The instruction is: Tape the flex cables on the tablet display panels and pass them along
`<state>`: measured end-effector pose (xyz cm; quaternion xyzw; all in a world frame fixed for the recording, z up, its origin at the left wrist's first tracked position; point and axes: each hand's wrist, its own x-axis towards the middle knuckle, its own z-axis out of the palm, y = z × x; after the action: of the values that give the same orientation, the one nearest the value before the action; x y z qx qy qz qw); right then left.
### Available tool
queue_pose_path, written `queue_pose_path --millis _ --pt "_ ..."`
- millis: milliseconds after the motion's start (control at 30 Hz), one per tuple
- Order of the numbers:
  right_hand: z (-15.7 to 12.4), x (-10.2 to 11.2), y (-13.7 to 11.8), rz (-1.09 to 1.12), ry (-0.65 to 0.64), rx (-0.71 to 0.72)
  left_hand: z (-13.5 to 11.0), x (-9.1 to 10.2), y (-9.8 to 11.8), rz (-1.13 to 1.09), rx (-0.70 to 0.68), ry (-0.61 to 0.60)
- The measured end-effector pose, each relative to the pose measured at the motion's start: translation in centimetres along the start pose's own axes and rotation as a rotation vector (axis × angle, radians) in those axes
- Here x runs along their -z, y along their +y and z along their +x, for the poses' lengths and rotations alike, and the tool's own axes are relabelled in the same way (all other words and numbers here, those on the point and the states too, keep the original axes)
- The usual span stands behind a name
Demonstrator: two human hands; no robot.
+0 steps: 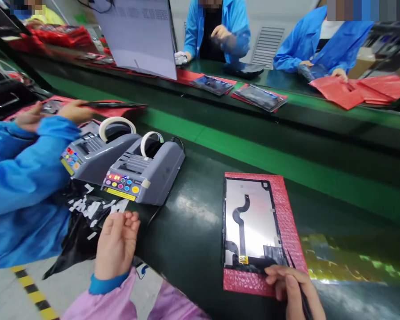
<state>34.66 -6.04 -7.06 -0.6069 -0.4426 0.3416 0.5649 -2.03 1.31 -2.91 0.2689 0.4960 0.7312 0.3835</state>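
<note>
One panel (pixel 258 218), tweezers (pixel 306 303), red "64" (pixel 116 178) on tape dispenser (pixel 156 175)

Loose lilac-pink left sleeve (pixel 103 302), snug blue cuff (pixel 108 284), bare fingers (pixel 111 226), matching lilac-pink garment fabric (pixel 173 304)

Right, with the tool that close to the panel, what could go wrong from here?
The thin dark tool in the right hand points up by the panel's lower right edge; a slip might scratch it.

The dark ribbon cable lies across the panel's silver back, so a sweeping finger could snag it.

The left hand is beside scattered white tape pieces; one might stick to the fingers.
</note>
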Motion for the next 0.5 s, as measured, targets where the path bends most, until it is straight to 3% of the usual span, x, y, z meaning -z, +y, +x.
queue_pose_path --millis 67,167,233,333,400,500 --pt "0.6 1.0 0.2 0.100 0.001 0.060 -2.3 -1.7 -0.6 -0.014 -0.001 -0.087" --pt "1.9 1.6 -1.1 0.154 -0.043 0.034 -6.9 -5.0 -1.9 0.016 0.084 -0.340" --pt "2.7 1.1 -2.8 0.107 -0.223 -0.038 -9.6 -7.1 -2.7 0.069 0.144 -0.655" --pt "3.6 -0.6 -5.2 0.081 -0.500 -0.100 -11.9 -9.2 -3.5 0.167 0.156 -0.967" --pt "4.2 -1.7 -6.1 0.101 -0.526 -0.127 -12.3 -9.8 -3.9 0.207 0.145 -1.034" --pt "5.6 -2.6 -6.7 0.120 -0.399 -0.169 -12.1 -9.7 -4.6 0.205 0.217 -1.046"
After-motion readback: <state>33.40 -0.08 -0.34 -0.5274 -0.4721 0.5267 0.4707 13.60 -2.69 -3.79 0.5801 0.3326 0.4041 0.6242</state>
